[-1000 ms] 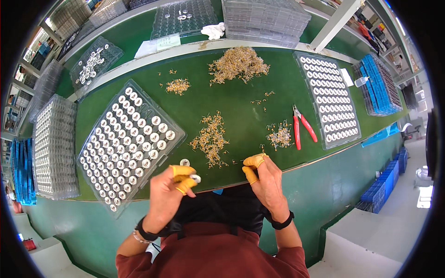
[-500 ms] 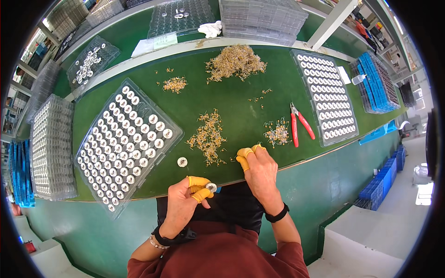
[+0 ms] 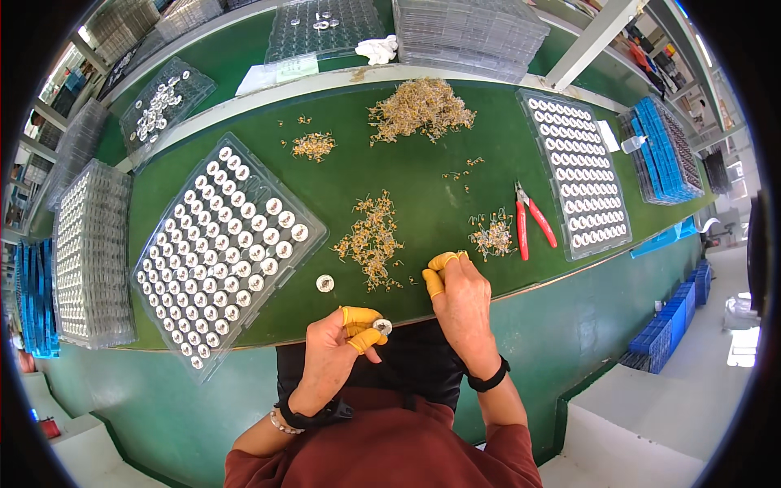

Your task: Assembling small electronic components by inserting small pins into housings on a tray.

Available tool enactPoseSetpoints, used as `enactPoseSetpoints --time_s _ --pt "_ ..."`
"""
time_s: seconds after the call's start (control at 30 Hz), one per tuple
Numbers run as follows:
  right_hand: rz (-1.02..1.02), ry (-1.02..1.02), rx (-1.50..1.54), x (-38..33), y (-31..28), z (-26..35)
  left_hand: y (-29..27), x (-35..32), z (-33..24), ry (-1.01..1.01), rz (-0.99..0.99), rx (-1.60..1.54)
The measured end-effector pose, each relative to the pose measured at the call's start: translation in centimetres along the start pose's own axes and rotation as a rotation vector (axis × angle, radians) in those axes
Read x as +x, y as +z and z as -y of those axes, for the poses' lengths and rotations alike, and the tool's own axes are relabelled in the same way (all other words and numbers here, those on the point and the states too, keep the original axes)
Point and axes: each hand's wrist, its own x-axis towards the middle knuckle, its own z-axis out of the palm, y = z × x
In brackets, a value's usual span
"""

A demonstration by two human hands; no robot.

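My left hand (image 3: pixel 335 346), with yellow finger cots, pinches a small round white-and-silver disc part (image 3: pixel 381 326) just off the table's near edge. My right hand (image 3: pixel 460 294), in matching cots, is at the near part of the green tabletop with thumb and fingertips together; whatever is between them is too small to make out. Past its fingertips lies a small pile of wire-legged components (image 3: pixel 491 235). A larger pile of orange-bodied components (image 3: pixel 371 241) spreads left of it. Another round disc part (image 3: pixel 325 283) rests alone on the table, near my left hand.
Red-handled cutters (image 3: pixel 533 220) lie right of the small pile. A tray of discs (image 3: pixel 224 252) takes up the left, another disc tray (image 3: pixel 579 175) the right. A big component heap (image 3: pixel 421 111) sits at the back. Stacked clear trays (image 3: pixel 91 252) stand far left.
My left hand has shifted slightly to the right with the disc part still pinched. My right hand stays in nearly the same spot, fingertips still together. The whole view has moved a little.
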Motion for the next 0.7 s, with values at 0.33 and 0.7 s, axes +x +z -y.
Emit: enactPoseSetpoints --time_s 0.33,0.7 --pt "0.311 0.342 0.988 -3.8 -1.8 3.1 0.1 -0.2 -0.2 -0.046 0.067 -0.139" --pt "0.191 0.247 0.929 -5.7 -0.4 3.7 0.0 -0.8 -0.2 -0.051 0.075 -0.172"
